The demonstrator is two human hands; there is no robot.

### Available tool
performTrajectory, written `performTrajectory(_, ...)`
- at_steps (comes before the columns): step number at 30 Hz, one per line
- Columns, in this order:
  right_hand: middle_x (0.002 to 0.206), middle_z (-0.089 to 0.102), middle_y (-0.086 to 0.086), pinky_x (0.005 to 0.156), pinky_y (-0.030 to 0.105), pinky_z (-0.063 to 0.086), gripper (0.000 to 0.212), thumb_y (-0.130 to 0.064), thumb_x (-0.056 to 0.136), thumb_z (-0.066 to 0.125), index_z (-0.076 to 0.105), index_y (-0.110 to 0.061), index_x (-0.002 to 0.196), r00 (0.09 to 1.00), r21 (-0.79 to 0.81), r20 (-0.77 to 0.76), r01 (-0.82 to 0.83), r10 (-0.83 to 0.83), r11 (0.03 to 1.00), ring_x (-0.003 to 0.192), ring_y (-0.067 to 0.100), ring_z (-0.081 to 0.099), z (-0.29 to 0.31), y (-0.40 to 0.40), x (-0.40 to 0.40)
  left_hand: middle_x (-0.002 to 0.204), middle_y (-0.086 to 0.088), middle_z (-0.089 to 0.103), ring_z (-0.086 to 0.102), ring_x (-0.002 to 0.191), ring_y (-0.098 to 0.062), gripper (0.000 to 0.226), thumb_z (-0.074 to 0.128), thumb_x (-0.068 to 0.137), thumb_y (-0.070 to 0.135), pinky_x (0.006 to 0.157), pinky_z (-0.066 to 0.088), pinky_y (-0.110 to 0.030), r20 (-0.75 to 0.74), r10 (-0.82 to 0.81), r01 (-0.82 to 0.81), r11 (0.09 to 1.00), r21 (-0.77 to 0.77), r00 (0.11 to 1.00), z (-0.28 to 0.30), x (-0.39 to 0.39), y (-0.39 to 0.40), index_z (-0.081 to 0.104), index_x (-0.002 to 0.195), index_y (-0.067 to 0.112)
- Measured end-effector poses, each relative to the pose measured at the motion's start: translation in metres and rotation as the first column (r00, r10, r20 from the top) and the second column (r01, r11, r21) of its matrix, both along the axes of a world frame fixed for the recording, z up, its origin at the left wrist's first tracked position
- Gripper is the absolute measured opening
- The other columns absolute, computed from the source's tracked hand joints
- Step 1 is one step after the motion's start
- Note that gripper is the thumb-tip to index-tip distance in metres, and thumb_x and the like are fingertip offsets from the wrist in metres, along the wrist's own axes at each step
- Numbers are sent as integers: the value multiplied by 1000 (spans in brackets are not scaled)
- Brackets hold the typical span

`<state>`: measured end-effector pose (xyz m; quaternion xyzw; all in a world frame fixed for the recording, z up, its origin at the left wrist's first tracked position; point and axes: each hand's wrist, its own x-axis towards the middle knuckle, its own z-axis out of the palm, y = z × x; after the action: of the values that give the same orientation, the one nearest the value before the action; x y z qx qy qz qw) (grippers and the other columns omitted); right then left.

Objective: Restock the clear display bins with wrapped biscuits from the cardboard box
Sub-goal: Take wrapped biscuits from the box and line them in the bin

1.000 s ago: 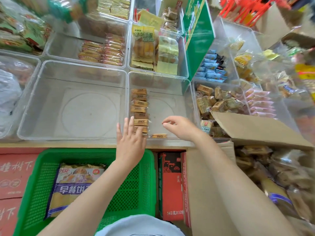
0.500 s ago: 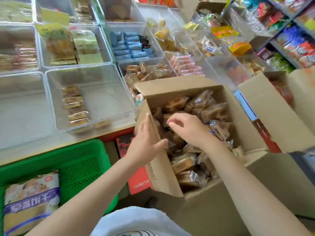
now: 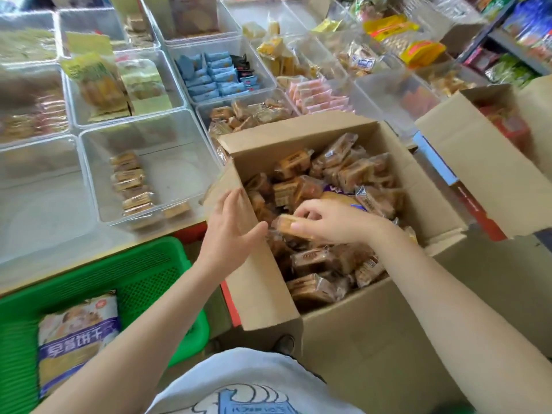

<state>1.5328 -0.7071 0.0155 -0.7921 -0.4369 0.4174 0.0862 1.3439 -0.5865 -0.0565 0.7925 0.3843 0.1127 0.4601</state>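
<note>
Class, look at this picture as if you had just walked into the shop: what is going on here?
A person is restocking snack bins. The right hand pinches one wrapped biscuit over the open cardboard box, which is full of similar packs. The left hand rests open against the box's left flap. The nearby clear bin holds only a short row of biscuits, so most restocking is not yet done. A green basket sits below the counter.

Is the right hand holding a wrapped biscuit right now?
Yes, the right hand pinches a wrapped biscuit over the cardboard box.
</note>
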Motion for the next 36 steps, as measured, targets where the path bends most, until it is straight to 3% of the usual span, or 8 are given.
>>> performTrajectory(5,113,73,9,84,38,55,42,-42,107,40,64,-16,129,772,92,-593,347,-229,933,98,23,70,11,21,-3,133,13,59,55,120,-4,50,65,88,54,97,47,-29,266,-95,149,970,-191,959,41,-5,13,50,135,47)
performTrajectory(9,105,72,17,70,36,57,49,-43,108,35,64,-6,123,676,44,-707,335,-208,941,85,27,70,15,57,-23,92,7,75,70,79,-8,11,61,99,27,70,57,-28,300,44,57,945,-321,953,62,-13,37,68,108,27)
performTrajectory(14,100,76,2,72,29,57,42,-51,103,46,68,-18,117,924,188,-381,60,17,980,89,18,73,13,123,-50,89,-2,75,72,74,-17,6,65,97,25,64,62,-32,276,223,-131,940,-315,935,55,-50,81,66,103,24)
performTrajectory(17,96,75,-4,70,27,58,30,-46,100,54,67,-22,112,971,190,-181,-123,158,974,84,12,73,10,168,-70,94,1,74,73,79,-13,11,69,94,26,61,60,-26,270,296,-217,933,-287,916,40,-75,111,67,105,25)
performTrajectory(21,100,74,-5,69,28,58,30,-44,97,61,61,-28,123,958,122,-134,-238,254,964,80,11,72,-3,224,-96,99,-3,74,74,87,-18,12,72,92,25,63,61,-31,263,356,-271,912,-308,897,11,-105,155,68,103,27)
performTrajectory(25,103,69,-1,66,23,51,28,-34,96,66,61,-24,121,964,150,-48,-251,260,956,88,17,67,-36,283,-115,120,0,69,66,110,-14,35,70,92,35,92,55,-33,183,385,-345,913,-217,905,-31,-130,200,67,124,19)
performTrajectory(31,115,56,7,73,34,38,27,-31,99,60,54,-21,123,797,10,498,-398,340,918,103,31,59,-121,342,-114,169,-4,4,2,156,-23,61,41,104,48,124,7,-44,-353,177,-81,959,270,919,-102,-151,225,27,159,25)
performTrajectory(36,109,53,7,71,35,42,25,-28,99,59,55,-23,124,715,-213,502,-444,487,870,96,33,60,-180,363,-122,166,-10,-16,-17,153,-26,71,-1,101,57,125,-4,-47,-500,170,59,910,411,849,-143,-152,219,3,161,20)
